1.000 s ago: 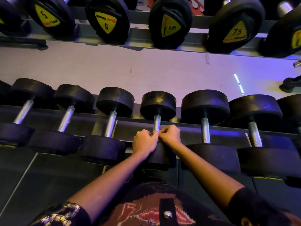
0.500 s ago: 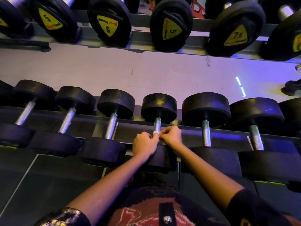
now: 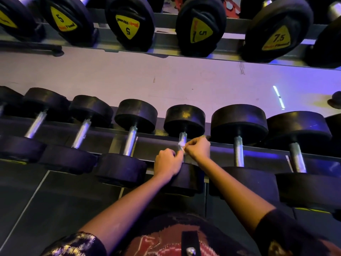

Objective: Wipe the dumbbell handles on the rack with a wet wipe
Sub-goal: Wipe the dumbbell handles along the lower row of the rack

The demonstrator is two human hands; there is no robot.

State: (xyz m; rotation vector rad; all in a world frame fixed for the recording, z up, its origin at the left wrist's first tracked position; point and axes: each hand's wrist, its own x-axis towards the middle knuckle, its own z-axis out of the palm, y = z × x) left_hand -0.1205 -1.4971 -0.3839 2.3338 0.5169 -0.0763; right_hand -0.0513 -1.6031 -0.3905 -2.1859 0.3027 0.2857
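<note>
head view: both hands [image 3: 167, 160] pinch crumpled white wipe [image 3: 181, 145] against knurled steel handle [image 3: 183, 137].

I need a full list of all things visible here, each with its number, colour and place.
lower-tier dumbbells: six with whole handles, more cut off at edges; black heads, silver handles; middle row.
upper-tier dumbbells: three marked 5, one marked 7.5, more cut off; black, yellow labels; top.
rack: one; dark metal; under both rows.
wet wipe: one; white; on the fourth whole handle from the left.
sleeves: two; dark, patterned; bottom corners.
left hand: one; pinches the wipe, left of that handle.
right hand: one; pinches the wipe, right of that handle.
</note>
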